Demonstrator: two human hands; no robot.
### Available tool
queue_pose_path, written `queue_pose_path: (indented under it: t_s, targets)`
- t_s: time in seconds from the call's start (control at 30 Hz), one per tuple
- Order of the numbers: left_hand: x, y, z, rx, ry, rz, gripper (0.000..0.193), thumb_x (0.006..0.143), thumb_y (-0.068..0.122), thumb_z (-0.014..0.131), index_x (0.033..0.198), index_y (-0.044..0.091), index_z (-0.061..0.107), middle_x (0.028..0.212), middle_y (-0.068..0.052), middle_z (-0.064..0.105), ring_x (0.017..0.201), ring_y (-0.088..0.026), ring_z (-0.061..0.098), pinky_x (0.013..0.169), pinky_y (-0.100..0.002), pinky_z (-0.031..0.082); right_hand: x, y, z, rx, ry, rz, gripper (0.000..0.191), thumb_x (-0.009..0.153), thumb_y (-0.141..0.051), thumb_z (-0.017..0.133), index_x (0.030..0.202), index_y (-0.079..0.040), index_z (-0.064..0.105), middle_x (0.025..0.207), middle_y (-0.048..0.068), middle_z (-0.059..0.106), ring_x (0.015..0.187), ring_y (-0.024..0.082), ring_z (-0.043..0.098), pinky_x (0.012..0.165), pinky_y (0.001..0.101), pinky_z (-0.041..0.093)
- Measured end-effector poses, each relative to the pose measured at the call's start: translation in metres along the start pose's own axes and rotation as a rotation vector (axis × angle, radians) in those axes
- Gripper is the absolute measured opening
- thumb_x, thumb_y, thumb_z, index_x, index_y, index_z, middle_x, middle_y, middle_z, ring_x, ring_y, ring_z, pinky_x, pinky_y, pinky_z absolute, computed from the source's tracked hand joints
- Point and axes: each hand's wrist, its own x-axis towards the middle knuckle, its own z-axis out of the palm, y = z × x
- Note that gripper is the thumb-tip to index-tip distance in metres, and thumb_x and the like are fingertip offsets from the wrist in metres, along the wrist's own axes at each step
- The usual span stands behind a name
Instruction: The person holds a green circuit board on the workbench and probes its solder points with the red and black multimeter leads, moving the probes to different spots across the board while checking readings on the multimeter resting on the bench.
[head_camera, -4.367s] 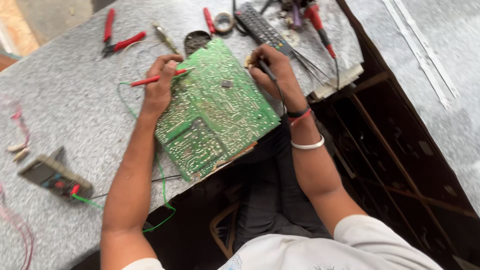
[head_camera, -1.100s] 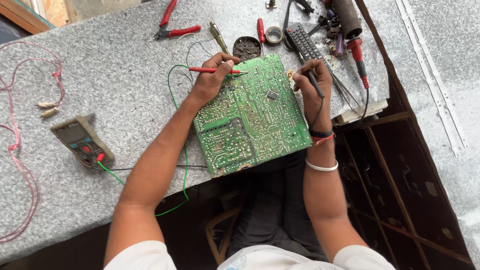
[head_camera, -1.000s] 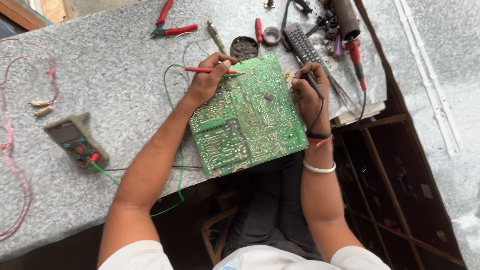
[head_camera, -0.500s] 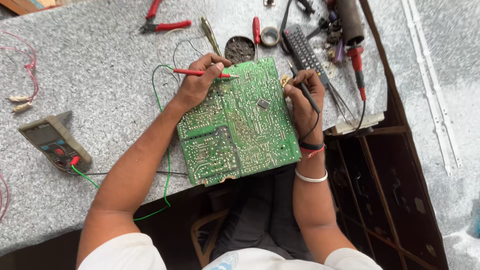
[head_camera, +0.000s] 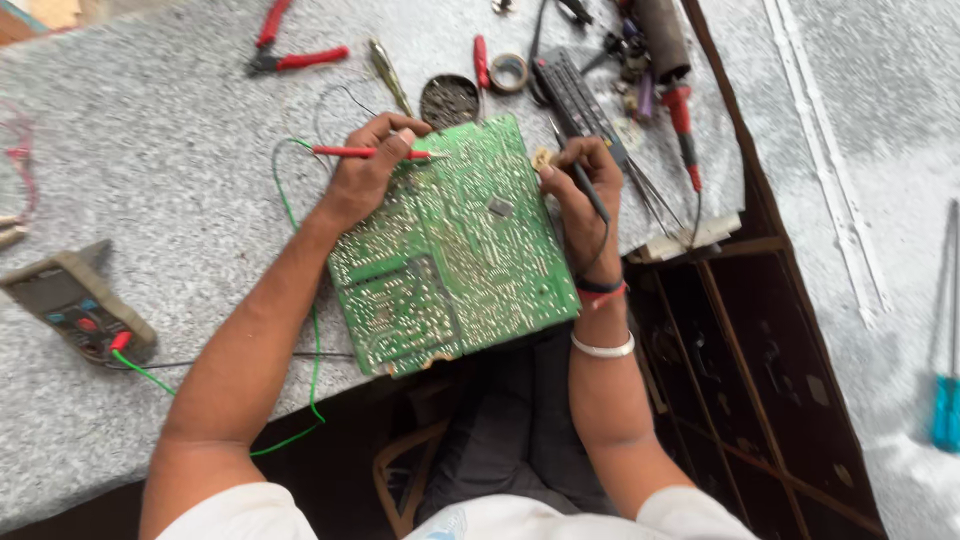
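A green circuit board (head_camera: 455, 255) lies solder side up on the grey table (head_camera: 150, 180), overhanging its front edge. My left hand (head_camera: 365, 180) rests on the board's upper left corner and grips a red test probe (head_camera: 365, 152), tip on the board's top edge. My right hand (head_camera: 580, 195) steadies the board's right edge and holds a black test probe (head_camera: 580, 180). A green wire (head_camera: 300, 300) runs from the red probe down past my left arm toward a multimeter (head_camera: 75, 305) at the left.
At the back of the table lie red-handled pliers (head_camera: 295, 55), a screwdriver (head_camera: 390, 75), a round tin (head_camera: 448, 100), a tape roll (head_camera: 510, 72), a remote control (head_camera: 575, 95) and red-handled tools (head_camera: 680, 115). A dark wooden frame (head_camera: 760, 380) stands at the right. A blue-handled screwdriver (head_camera: 945, 400) lies far right.
The view has shifted, so the board and hands sit lower and more central. Both hands stay on the board with their probes; the red probe's tip stays at the top edge.
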Motion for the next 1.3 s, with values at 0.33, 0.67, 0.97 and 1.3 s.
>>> queue_pose_path:
  t_s: [0.33, 0.67, 0.97, 1.3]
  targets:
    - [0.007, -0.011, -0.001, -0.010, 0.004, 0.040, 0.036, 0.106, 0.031, 0.056, 0.120, -0.001, 0.067, 0.111, -0.003, 0.069, 0.104, -0.008, 0.059, 0.097, -0.026, 0.046, 0.006, 0.000, 0.000, -0.014, 0.010, -0.012, 0.019, 0.091, -0.005, 0.072, 0.100, -0.006, 0.055, 0.090, 0.002, 0.060, 0.076, 0.010, 0.057, 0.071, 0.0259, 0.048]
    - [0.009, -0.013, -0.002, 0.010, -0.015, 0.073, 0.035, 0.108, 0.029, 0.056, 0.120, -0.001, 0.067, 0.112, -0.003, 0.068, 0.103, -0.008, 0.057, 0.094, -0.026, 0.048, 0.006, 0.004, -0.003, -0.034, -0.014, -0.063, 0.016, 0.093, -0.005, 0.069, 0.099, -0.006, 0.055, 0.090, 0.001, 0.060, 0.077, 0.010, 0.058, 0.071, 0.0248, 0.047]
    - [0.002, 0.002, 0.001, 0.055, 0.008, 0.066, 0.033, 0.110, 0.025, 0.050, 0.120, -0.002, 0.067, 0.114, -0.006, 0.069, 0.107, -0.011, 0.061, 0.099, -0.028, 0.048, 0.006, 0.010, -0.013, -0.118, -0.067, -0.066, 0.016, 0.090, -0.006, 0.068, 0.099, -0.006, 0.055, 0.090, 0.002, 0.060, 0.078, 0.009, 0.056, 0.068, 0.0254, 0.046]
    - [-0.004, 0.008, 0.005, -0.160, 0.002, -0.156, 0.030, 0.110, 0.021, 0.053, 0.125, -0.002, 0.063, 0.109, -0.005, 0.068, 0.095, -0.009, 0.061, 0.089, -0.026, 0.049, 0.004, 0.006, -0.021, -0.033, -0.170, 0.026, 0.019, 0.093, -0.011, 0.073, 0.101, -0.007, 0.056, 0.091, -0.003, 0.055, 0.079, 0.005, 0.051, 0.069, 0.0236, 0.043]
